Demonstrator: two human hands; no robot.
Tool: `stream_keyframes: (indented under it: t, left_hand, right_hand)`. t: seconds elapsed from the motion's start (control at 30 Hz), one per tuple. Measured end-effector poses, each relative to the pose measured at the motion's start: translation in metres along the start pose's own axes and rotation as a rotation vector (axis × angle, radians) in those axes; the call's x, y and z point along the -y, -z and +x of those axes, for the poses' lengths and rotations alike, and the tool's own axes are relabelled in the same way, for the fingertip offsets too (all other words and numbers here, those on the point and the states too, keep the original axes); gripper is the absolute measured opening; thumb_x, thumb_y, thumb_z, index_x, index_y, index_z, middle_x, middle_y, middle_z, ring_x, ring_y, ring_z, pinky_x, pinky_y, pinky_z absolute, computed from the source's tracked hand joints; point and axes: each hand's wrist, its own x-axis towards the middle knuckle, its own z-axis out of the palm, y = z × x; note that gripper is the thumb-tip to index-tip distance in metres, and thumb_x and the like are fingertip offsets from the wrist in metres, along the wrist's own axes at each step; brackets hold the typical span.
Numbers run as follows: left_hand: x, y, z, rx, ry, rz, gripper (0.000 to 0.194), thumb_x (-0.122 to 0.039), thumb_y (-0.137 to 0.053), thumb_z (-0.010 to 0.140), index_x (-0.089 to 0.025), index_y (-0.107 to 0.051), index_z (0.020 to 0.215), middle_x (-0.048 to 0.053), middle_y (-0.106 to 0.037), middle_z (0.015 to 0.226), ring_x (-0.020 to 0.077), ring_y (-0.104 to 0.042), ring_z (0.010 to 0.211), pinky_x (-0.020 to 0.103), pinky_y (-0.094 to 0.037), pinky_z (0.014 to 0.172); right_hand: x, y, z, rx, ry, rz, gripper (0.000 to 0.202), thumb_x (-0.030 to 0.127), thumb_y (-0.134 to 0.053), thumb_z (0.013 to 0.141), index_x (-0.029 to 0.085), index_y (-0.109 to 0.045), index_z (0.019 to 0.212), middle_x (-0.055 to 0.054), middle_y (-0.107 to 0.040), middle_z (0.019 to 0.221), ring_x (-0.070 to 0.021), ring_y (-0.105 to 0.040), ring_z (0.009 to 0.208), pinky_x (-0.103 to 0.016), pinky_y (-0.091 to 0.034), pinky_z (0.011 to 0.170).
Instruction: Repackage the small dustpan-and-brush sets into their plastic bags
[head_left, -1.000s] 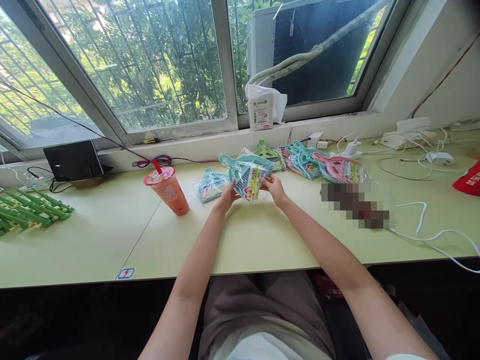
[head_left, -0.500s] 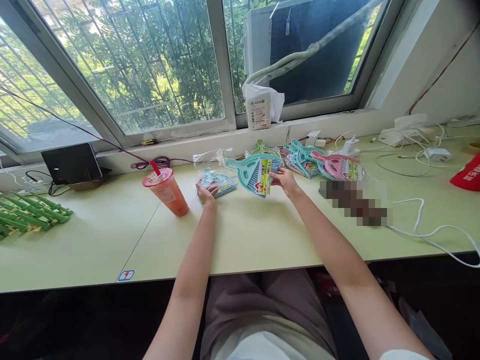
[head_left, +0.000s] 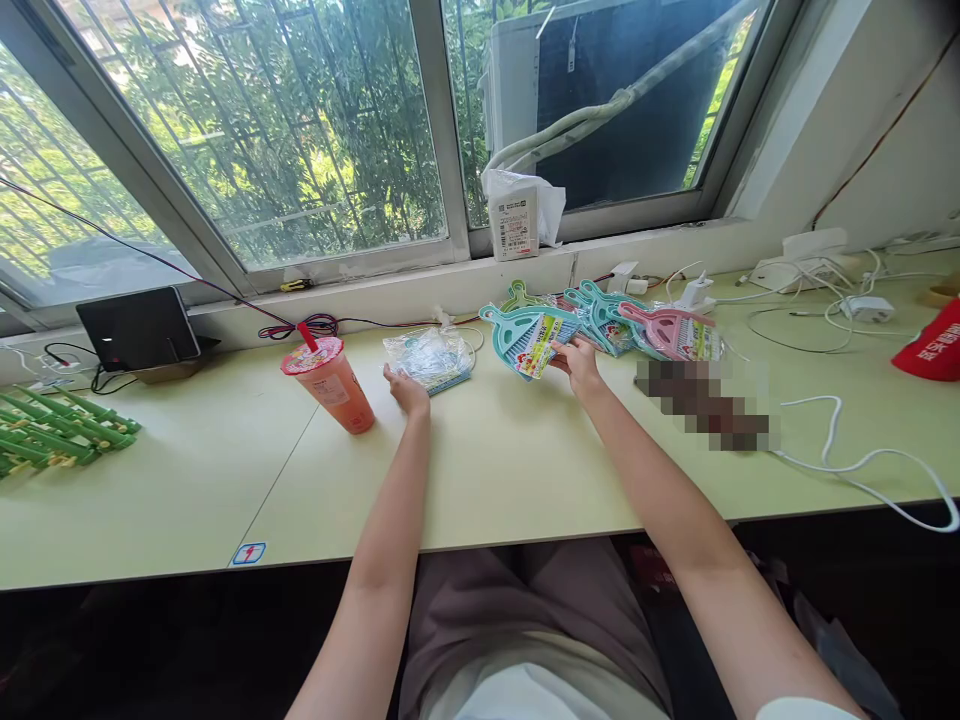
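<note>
My right hand [head_left: 576,365] grips a teal mini dustpan [head_left: 512,328] with a brush and a yellow printed label, its handle pointing left. It is near the other dustpans toward the back of the table. My left hand [head_left: 409,390] is at the left edge of a clear plastic packet [head_left: 431,358] with something light blue inside; its fingers look stretched out, not closed on the packet. Right of the held dustpan lie more dustpan sets: a green one [head_left: 519,294], teal ones [head_left: 600,310] and a pink one [head_left: 671,328].
A red drink cup [head_left: 337,388] with a straw stands left of my left hand. Farther left are a black tablet [head_left: 139,330] and green bamboo-like sticks [head_left: 64,430]. White cables [head_left: 832,440], a red item [head_left: 930,345] and a blurred-out object [head_left: 705,405] lie to the right.
The teal dustpan in my right hand has moved right, toward the other dustpans. My left hand has drawn back from the top of the packet to its left edge, and the raised plastic has sunk down.
</note>
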Motion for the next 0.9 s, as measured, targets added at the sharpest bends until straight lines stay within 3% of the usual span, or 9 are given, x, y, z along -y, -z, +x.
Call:
stream_keyframes:
  t: [0.1,0.2,0.27,0.37,0.47,0.53,0.6,0.73,0.9]
  left_hand:
    - [-0.005,0.004,-0.007,-0.056,-0.232,0.123,0.062,-0.006,-0.039,0.086,-0.013,-0.026,0.146,0.025,-0.028,0.153,0.0275,-0.025,0.146,0.051,-0.021,0.117]
    - [-0.015,0.005,-0.019,-0.079,-0.472,0.256,0.057,-0.005,-0.035,0.086,-0.015,-0.034,0.142,0.019,-0.017,0.158,0.0268,-0.001,0.15,0.059,-0.001,0.118]
    - [-0.02,0.003,-0.028,0.047,-0.651,0.288,0.052,-0.007,-0.031,0.088,-0.018,-0.042,0.137,0.013,-0.025,0.157,0.0235,-0.002,0.15,0.056,0.001,0.119]
    - [-0.019,-0.006,-0.037,0.385,-0.82,0.27,0.043,-0.016,-0.033,0.093,-0.02,-0.046,0.134,0.011,-0.039,0.15,0.0205,-0.014,0.149,0.048,-0.007,0.122]
    - [-0.006,-0.016,-0.035,0.581,-0.655,0.235,0.048,-0.03,-0.042,0.093,-0.017,-0.038,0.14,0.015,-0.033,0.153,0.0246,-0.016,0.148,0.047,-0.014,0.12]
    - [0.005,-0.02,-0.027,0.618,-0.457,0.207,0.054,-0.033,-0.044,0.092,-0.015,-0.033,0.142,0.018,-0.028,0.155,0.0266,-0.017,0.148,0.047,-0.016,0.119]
    - [0.013,-0.021,-0.017,0.62,-0.344,0.178,0.053,-0.026,-0.044,0.091,-0.013,-0.034,0.141,0.019,-0.029,0.153,0.0253,-0.021,0.147,0.044,-0.017,0.12]
    - [0.02,-0.02,-0.007,0.624,-0.353,0.157,0.049,-0.014,-0.044,0.084,-0.016,-0.044,0.134,0.016,-0.036,0.149,0.0234,-0.023,0.146,0.043,-0.018,0.12]
    - [0.016,-0.02,-0.008,0.633,-0.312,0.154,0.047,-0.018,-0.052,0.083,-0.017,-0.047,0.13,0.017,-0.043,0.145,0.0275,-0.03,0.143,0.047,-0.021,0.117]
  right_hand:
    - [-0.001,-0.001,0.0,-0.011,-0.007,-0.006,0.016,0.01,-0.064,0.072,0.017,-0.063,0.087,-0.001,-0.071,0.08,-0.0125,-0.066,0.061,-0.025,-0.059,0.057]
    - [-0.002,-0.001,0.0,-0.017,-0.005,-0.018,0.017,0.01,-0.065,0.071,0.017,-0.063,0.087,-0.001,-0.071,0.082,-0.0127,-0.066,0.063,-0.025,-0.059,0.057]
    - [-0.002,-0.001,0.0,-0.012,-0.002,-0.023,0.017,0.011,-0.065,0.072,0.017,-0.063,0.087,-0.002,-0.071,0.083,-0.0132,-0.066,0.064,-0.025,-0.059,0.058]
    - [-0.003,-0.001,0.0,-0.001,0.004,-0.026,0.016,0.011,-0.065,0.073,0.017,-0.063,0.087,-0.002,-0.071,0.085,-0.0135,-0.067,0.065,-0.026,-0.06,0.059]
    - [-0.004,-0.001,0.0,0.002,0.0,-0.032,0.017,0.011,-0.064,0.073,0.017,-0.063,0.089,-0.002,-0.071,0.086,-0.0133,-0.067,0.065,-0.026,-0.06,0.06]
    - [-0.004,-0.001,0.0,0.0,-0.008,-0.042,0.017,0.011,-0.064,0.074,0.017,-0.063,0.089,-0.002,-0.071,0.085,-0.0129,-0.067,0.065,-0.025,-0.06,0.06]
    - [-0.004,-0.001,-0.001,-0.005,-0.013,-0.053,0.017,0.011,-0.064,0.073,0.017,-0.063,0.089,-0.002,-0.071,0.084,-0.0125,-0.066,0.064,-0.025,-0.06,0.06]
    - [-0.004,-0.002,-0.002,-0.023,-0.025,-0.061,0.016,0.01,-0.063,0.074,0.017,-0.062,0.088,-0.001,-0.071,0.081,-0.0121,-0.066,0.062,-0.025,-0.06,0.059]
    - [-0.004,-0.002,-0.003,-0.027,-0.039,-0.067,0.016,0.011,-0.064,0.073,0.017,-0.061,0.087,-0.001,-0.071,0.083,-0.0126,-0.066,0.064,-0.026,-0.06,0.062]
